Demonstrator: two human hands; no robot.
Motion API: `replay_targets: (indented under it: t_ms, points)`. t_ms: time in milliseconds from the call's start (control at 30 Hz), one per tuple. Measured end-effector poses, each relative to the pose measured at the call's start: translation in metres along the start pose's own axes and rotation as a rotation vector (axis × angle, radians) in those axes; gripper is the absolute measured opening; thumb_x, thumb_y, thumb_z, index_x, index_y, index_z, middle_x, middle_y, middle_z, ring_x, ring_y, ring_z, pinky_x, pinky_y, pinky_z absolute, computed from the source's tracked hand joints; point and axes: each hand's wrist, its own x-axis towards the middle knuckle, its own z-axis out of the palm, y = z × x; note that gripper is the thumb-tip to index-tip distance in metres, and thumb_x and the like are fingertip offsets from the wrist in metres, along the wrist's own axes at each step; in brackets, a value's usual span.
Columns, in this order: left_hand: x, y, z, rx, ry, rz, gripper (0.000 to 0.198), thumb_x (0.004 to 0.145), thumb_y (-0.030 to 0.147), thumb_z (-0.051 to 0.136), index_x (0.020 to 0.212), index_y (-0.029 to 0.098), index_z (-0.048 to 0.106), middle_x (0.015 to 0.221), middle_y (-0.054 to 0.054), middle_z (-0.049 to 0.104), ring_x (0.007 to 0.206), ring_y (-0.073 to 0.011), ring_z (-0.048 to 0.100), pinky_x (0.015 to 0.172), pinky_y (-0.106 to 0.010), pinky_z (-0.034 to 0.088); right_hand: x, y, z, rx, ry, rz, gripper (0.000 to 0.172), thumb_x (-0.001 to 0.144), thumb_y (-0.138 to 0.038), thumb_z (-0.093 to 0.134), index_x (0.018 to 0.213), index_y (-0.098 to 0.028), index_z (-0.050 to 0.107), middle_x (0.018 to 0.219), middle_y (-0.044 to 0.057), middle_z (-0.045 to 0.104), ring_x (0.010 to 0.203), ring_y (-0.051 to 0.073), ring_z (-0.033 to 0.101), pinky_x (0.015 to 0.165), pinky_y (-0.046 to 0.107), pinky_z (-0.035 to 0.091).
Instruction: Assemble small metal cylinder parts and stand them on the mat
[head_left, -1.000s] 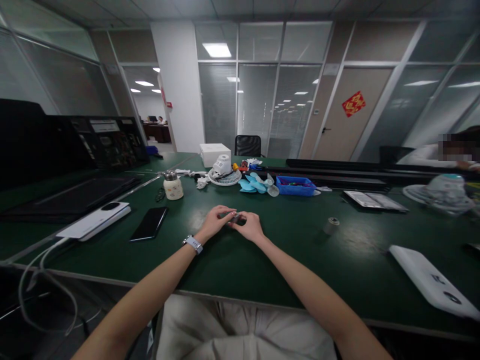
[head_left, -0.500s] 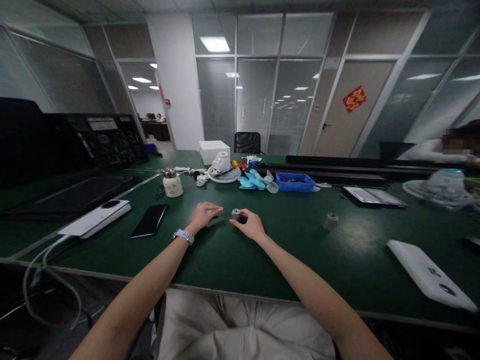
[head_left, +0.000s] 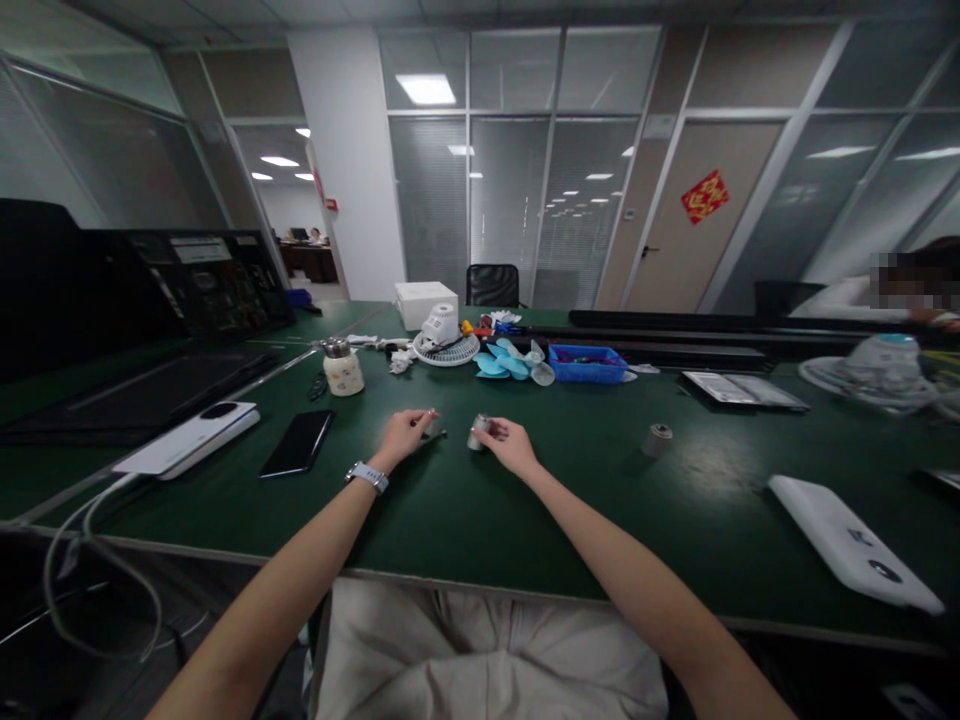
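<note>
My right hand (head_left: 511, 447) is closed round the side of a small silver metal cylinder (head_left: 478, 432), which is slightly tilted just above or on the green table. To its left, my left hand (head_left: 403, 440), with a watch (head_left: 367, 475) on the wrist, has thumb and fingers pinched together. Something small and greyish shows at those fingertips, too small to name. A gap lies between the left fingertips and the cylinder. A second metal cylinder (head_left: 658, 440) stands upright on the table, well to the right of both hands.
Beyond the hands lie light blue fan blades (head_left: 501, 360), a white fan part (head_left: 441, 335), a blue tray (head_left: 589, 365) and a white box (head_left: 426, 304). Left are a cream bottle (head_left: 344, 371) and a black phone (head_left: 297, 443). A white casing (head_left: 855, 540) lies right. Another person sits far right.
My left fingers have gone from stretched out to pinched, with a small thing now at their tips. The cylinder in my right hand has shifted slightly right and tilted. The view has shifted a little.
</note>
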Motion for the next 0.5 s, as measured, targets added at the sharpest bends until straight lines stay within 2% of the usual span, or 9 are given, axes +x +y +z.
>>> replay_targets:
  t_ms: [133,233,500]
  points:
    - [-0.001,0.002,0.0,-0.045,-0.003,-0.049,0.053,0.087,0.053,0.036,0.101,0.018,0.074,0.079,-0.005,0.07,0.073,-0.0201,0.062,0.064,-0.027,0.041,0.0,-0.01,-0.013,0.319,-0.014,0.217,0.017,0.079,-0.027,0.069,0.088,-0.012,0.069,0.085,0.006,0.072,0.077,0.014,0.066,0.073,0.023,0.052]
    - [0.0,-0.001,0.002,-0.083,0.012,-0.068,0.049,0.088,0.047,0.035,0.1,0.017,0.072,0.083,-0.005,0.07,0.075,-0.0194,0.063,0.065,-0.026,0.042,0.0,-0.016,-0.021,0.499,-0.025,0.328,0.016,0.085,-0.023,0.063,0.09,-0.009,0.068,0.083,0.008,0.071,0.076,0.014,0.066,0.065,0.02,0.053]
    - [0.002,-0.002,0.004,-0.19,0.048,-0.07,0.042,0.085,0.031,0.03,0.1,0.016,0.066,0.08,-0.004,0.068,0.077,-0.0182,0.061,0.071,-0.027,0.044,0.003,-0.022,-0.022,0.605,-0.02,0.419,0.017,0.089,-0.019,0.058,0.1,-0.008,0.064,0.088,0.009,0.071,0.072,0.013,0.067,0.058,0.019,0.056]
